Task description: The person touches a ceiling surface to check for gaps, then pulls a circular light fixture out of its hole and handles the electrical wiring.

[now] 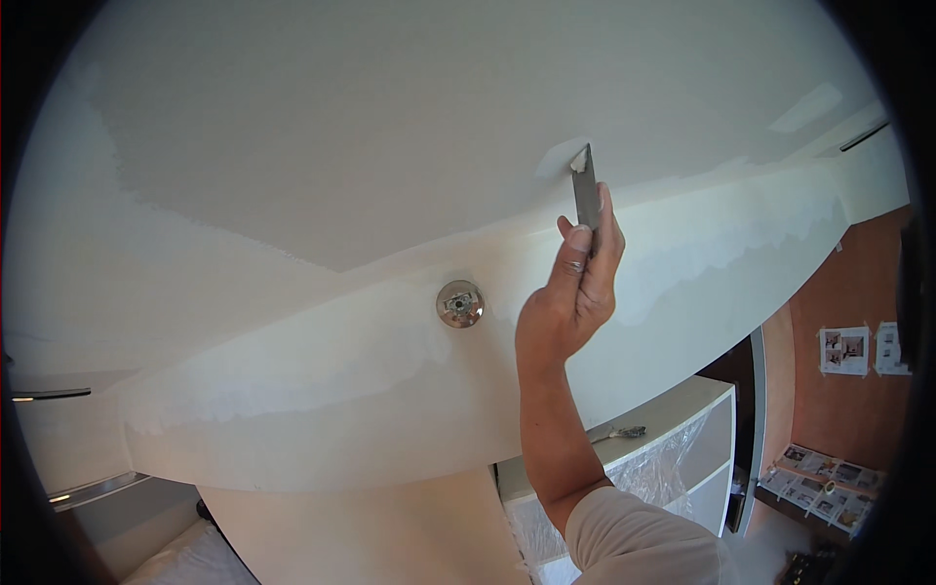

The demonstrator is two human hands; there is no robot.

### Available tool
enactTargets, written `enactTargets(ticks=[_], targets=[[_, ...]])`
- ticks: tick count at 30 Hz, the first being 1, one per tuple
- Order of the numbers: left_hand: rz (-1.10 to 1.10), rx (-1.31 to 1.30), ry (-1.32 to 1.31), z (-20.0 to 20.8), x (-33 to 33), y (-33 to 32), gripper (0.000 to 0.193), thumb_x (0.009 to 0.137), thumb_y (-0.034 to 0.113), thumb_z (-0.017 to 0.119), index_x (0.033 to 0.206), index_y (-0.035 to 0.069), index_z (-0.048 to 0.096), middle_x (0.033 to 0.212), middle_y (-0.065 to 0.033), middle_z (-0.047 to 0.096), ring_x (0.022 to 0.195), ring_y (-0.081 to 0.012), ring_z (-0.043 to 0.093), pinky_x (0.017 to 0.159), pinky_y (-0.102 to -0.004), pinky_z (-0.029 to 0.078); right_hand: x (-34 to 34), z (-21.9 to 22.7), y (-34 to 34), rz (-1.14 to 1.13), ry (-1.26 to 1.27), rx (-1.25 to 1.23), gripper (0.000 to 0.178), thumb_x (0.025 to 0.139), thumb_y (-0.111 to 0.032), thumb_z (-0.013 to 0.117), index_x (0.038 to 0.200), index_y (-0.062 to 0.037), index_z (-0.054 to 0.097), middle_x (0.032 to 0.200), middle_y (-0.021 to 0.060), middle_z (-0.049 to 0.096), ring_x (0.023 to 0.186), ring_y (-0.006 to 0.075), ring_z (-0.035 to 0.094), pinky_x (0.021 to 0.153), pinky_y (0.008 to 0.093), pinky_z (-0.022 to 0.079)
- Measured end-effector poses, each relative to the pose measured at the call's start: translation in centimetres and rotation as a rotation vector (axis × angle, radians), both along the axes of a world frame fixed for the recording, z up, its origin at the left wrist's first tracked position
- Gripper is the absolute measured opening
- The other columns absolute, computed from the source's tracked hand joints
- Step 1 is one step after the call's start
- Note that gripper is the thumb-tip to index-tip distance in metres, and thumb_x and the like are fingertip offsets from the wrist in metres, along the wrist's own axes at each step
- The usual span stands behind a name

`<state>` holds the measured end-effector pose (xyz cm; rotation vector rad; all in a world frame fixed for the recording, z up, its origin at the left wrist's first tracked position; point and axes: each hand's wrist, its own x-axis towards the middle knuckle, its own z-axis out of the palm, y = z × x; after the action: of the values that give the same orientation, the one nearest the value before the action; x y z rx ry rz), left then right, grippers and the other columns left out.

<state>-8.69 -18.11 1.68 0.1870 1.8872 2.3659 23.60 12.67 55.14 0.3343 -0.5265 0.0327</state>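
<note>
My right hand [573,292] is raised overhead and grips a narrow metal putty knife [585,190]. The blade's tip carries white filler and touches the white ceiling [390,117], beside a small fresh patch of filler [558,156]. A ring shows on one finger. The forearm comes up from the lower edge in a light sleeve. My left hand is out of the picture.
A chrome sprinkler fitting [460,303] sits on the bulkhead [341,390] left of my hand. A cabinet wrapped in plastic sheet [673,458] stands below, with a tool [624,432] lying on its top. Papers are taped to the reddish wall [844,351] at right.
</note>
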Motion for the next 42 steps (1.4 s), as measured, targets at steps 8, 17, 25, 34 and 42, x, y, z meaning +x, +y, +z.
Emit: enactTargets(ticks=[8, 17, 25, 34, 42], targets=[[0.006, -0.001, -0.006, -0.4, -0.2, -0.2, 0.054, 0.107, 0.043, 0.054, 0.139, -0.001, 0.056, 0.12, -0.0168, 0.068, 0.098, -0.0261, 0.068, 0.08, -0.04, 0.06, -3.2, 2.5, -0.7, -0.207, 0.051, -0.105, 0.05, 0.102, 0.009, 0.048, 0.151, 0.0022, 0.048, 0.144, 0.0163, 0.049, 0.12, 0.02, 0.055, 0.088, 0.0274, 0.051], [0.009, 0.002, -0.01, -0.5, 0.0, -0.2, 0.054, 0.107, 0.042, 0.055, 0.138, -0.002, 0.057, 0.121, -0.0169, 0.068, 0.1, -0.0266, 0.068, 0.081, -0.0409, 0.06, -2.7, -0.8, 1.0, -0.303, -0.095, 0.041, 0.043, 0.104, 0.005, 0.046, 0.146, 0.0036, 0.054, 0.136, 0.0182, 0.062, 0.125, 0.028, 0.059, 0.098, 0.0346, 0.05], [-0.001, 0.013, -0.004, -0.6, -0.3, -0.4, 0.053, 0.106, 0.042, 0.056, 0.137, -0.002, 0.058, 0.122, -0.0169, 0.068, 0.102, -0.027, 0.069, 0.082, -0.0417, 0.06, -0.2, -1.3, 0.4, -0.119, -0.002, 0.005, 0.04, 0.106, 0.0, 0.044, 0.145, 0.0076, 0.052, 0.138, 0.021, 0.061, 0.125, 0.0299, 0.058, 0.103, 0.036, 0.048], [0.163, 0.196, -0.001, -6.4, 0.3, -6.3, 0.052, 0.106, 0.041, 0.057, 0.135, -0.002, 0.059, 0.123, -0.017, 0.068, 0.104, -0.0275, 0.069, 0.084, -0.0426, 0.06, -4.9, -8.4, -3.6, 0.365, -0.256, 0.243, 0.028, 0.105, -0.009, 0.058, 0.125, 0.0087, 0.064, 0.121, 0.0185, 0.066, 0.103, 0.0235, 0.065, 0.092, 0.037, 0.053], [0.234, 0.621, -0.071, -5.5, 2.1, -7.3, 0.053, 0.105, 0.042, 0.061, 0.14, 0.003, 0.055, 0.124, -0.01, 0.068, 0.104, -0.0227, 0.071, 0.085, -0.0411, 0.062, -16.4, -22.6, -7.6, 1.154, -1.337, 0.041, 0.022, 0.099, 0.001, 0.065, 0.119, 0.0097, 0.061, 0.106, 0.0178, 0.07, 0.093, 0.024, 0.073, 0.08, 0.0334, 0.06]])
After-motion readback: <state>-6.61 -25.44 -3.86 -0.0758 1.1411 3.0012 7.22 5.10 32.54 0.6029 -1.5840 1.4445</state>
